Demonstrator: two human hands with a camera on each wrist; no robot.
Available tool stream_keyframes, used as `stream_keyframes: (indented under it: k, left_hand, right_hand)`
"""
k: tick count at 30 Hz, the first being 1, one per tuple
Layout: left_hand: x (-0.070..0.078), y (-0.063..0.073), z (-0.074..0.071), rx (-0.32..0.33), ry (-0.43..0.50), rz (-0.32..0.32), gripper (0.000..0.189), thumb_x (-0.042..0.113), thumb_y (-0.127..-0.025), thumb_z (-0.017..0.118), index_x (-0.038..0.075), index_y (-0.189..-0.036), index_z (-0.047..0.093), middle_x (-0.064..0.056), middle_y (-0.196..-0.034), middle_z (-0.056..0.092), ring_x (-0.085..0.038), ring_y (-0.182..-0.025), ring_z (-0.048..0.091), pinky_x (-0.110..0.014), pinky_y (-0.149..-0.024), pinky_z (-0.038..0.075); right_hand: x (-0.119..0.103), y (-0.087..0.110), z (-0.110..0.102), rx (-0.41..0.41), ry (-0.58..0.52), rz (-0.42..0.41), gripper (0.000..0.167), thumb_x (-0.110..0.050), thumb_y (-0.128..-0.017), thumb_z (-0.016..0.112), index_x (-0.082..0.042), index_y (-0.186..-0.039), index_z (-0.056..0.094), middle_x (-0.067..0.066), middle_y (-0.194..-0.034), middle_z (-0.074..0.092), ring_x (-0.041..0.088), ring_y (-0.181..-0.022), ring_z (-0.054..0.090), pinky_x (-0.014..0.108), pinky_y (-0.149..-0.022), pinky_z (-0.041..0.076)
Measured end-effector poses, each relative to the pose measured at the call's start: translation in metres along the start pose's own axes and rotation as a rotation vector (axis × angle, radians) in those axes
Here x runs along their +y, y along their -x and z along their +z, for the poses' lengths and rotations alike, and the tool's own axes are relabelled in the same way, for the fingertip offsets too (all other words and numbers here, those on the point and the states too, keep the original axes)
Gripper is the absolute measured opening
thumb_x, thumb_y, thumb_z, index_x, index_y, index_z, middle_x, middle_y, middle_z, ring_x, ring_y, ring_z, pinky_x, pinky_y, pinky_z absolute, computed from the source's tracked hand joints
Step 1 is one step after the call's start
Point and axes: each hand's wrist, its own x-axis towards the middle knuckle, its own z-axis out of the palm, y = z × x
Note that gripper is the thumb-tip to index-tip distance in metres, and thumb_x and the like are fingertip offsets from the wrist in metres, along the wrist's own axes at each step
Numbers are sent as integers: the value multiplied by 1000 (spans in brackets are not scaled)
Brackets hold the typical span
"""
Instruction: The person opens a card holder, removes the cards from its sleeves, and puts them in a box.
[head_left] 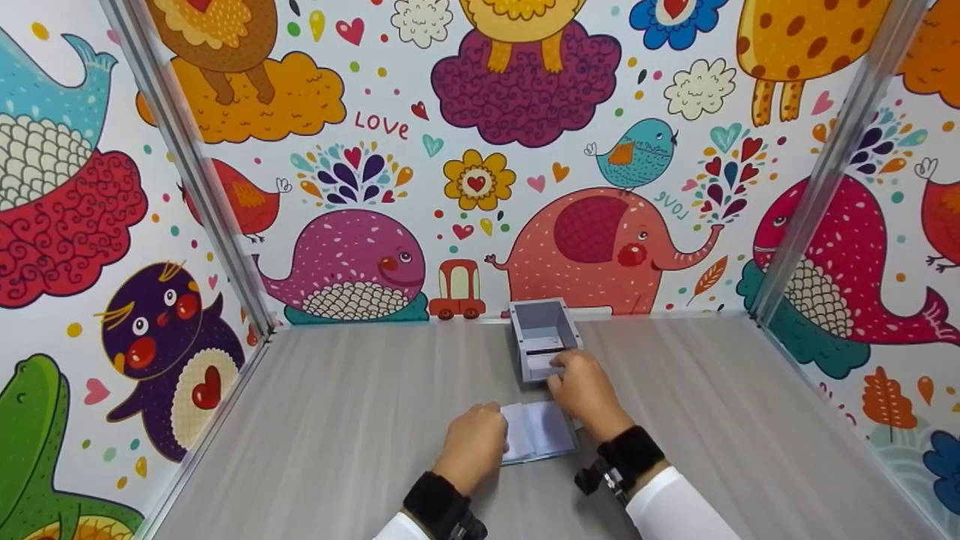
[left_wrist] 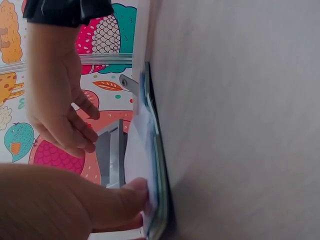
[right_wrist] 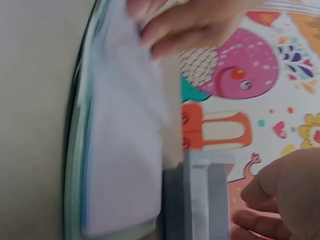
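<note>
A small notebook (head_left: 541,431) with white pages and a pale green cover lies opened on the table. My left hand (head_left: 474,442) holds its left side; in the left wrist view the thumb (left_wrist: 134,195) lies on the pages. Beyond the notebook stands a grey box (head_left: 540,319) with a large rear compartment and a narrow front one, where something white shows. My right hand (head_left: 589,390) is over the box's front right corner, its fingers loosely bent. The right wrist view shows these fingers (right_wrist: 260,222) beside the box, with nothing seen between them.
A small grey piece with a hole (left_wrist: 129,84) sticks out past the notebook's far edge. The wood-grain table (head_left: 360,405) meets a back wall (head_left: 465,112) printed with cartoon animals. Metal posts (head_left: 195,165) stand at the corners, and the box is close to the back wall.
</note>
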Motion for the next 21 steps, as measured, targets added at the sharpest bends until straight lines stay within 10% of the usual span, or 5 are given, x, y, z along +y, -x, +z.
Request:
stream_keyframes:
  k: [6,21]
  left_hand:
    - [1,-1,0,-50,17,-26,19,13,-80,98,13,-77,78,0,-86,69,-24,-78,71,-39,-68,60]
    - [-3,-2,1,-103,109,-57,15,5,-87,92,10,-81,79,-3,-90,66,-20,-78,67,-37,-69,59]
  right_hand:
    - [-8,19,1,-129,-142,99,9,0,-91,77,-1,-98,83,11,-96,81,22,-87,71,45,-83,63]
    - [5,36,10,-356,-195,-3,17,2,-84,88,2,-101,83,11,-92,82,19,-85,72,44,-83,65]
